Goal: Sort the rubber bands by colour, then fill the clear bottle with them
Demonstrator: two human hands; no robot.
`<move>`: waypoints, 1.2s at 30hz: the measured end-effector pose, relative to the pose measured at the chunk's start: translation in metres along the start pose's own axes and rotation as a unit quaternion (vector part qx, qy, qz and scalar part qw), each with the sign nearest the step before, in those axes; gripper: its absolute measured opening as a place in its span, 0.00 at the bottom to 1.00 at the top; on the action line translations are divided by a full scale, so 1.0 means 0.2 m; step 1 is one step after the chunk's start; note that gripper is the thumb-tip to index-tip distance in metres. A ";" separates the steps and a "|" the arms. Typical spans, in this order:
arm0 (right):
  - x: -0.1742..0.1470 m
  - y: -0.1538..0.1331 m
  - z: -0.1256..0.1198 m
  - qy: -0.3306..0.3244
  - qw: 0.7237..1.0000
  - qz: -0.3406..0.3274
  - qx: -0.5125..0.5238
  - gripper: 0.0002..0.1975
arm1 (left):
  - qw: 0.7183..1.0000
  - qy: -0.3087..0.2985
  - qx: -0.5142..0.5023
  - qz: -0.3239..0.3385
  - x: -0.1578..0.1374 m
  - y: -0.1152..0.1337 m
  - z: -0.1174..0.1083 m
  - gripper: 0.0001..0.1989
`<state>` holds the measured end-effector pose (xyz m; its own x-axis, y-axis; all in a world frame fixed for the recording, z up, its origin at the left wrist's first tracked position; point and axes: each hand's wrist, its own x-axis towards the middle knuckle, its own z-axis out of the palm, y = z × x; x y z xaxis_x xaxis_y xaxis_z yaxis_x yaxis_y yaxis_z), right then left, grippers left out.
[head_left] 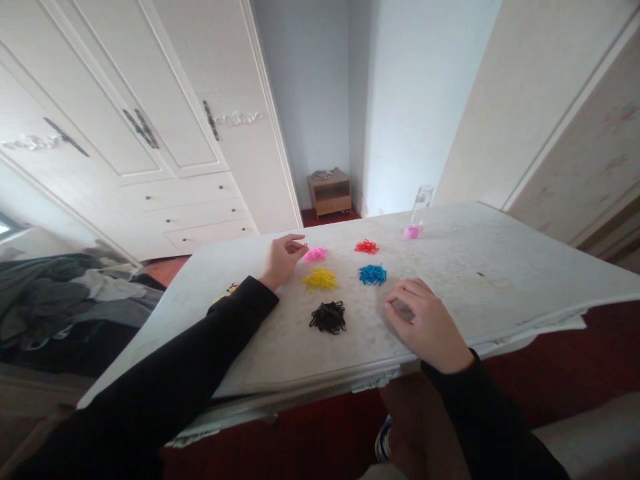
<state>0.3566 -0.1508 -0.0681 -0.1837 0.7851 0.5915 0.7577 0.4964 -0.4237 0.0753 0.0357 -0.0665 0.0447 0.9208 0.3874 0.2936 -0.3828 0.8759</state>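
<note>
While a black-sleeved left hand [281,261] reaches over the pale, marbled desk [280,350], its thumb and forefinger pinch what looks like a thin red rubbery loop [306,245], too small for its long axis to be told. Just right of those fingertips lies a loose heap of pink bands [316,255], nearer this hand than the other; a heap of yellow bands [320,280] sits to the hand's right and closer to the body, and a heap of black bands [328,318] closer still. Farther right, well apart from the left hand, is a heap of red bands [367,247]. Nearer the body than that, a heap of blue bands [373,275] lies just beyond the right hand [425,320], whose fingers curl toward the thumb; whether it grips anything, I cannot tell.
</note>
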 end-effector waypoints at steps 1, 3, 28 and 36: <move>0.00 0.00 0.00 0.000 1.000 0.001 0.001 0.07 | 1.000 0.005 -0.001 0.002 0.00 0.00 0.00 0.18; 0.00 0.01 0.00 0.003 1.000 0.004 0.003 0.07 | 1.000 0.018 -0.004 0.007 0.01 0.00 0.00 0.15; 0.54 -0.19 0.07 -0.161 0.981 -0.086 0.061 0.05 | 0.956 -0.143 0.116 0.227 -0.30 0.31 0.01 0.11; 0.70 -0.05 0.00 -0.185 0.974 -0.113 0.059 0.09 | 0.964 -0.118 0.113 0.210 -0.30 0.31 0.02 0.10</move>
<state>0.3245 -0.0462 0.0185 -0.5674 0.7193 0.4009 0.5976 0.6946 -0.4006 0.0950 -0.0441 -0.0364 0.4131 0.6891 0.5954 0.4017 -0.7247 0.5599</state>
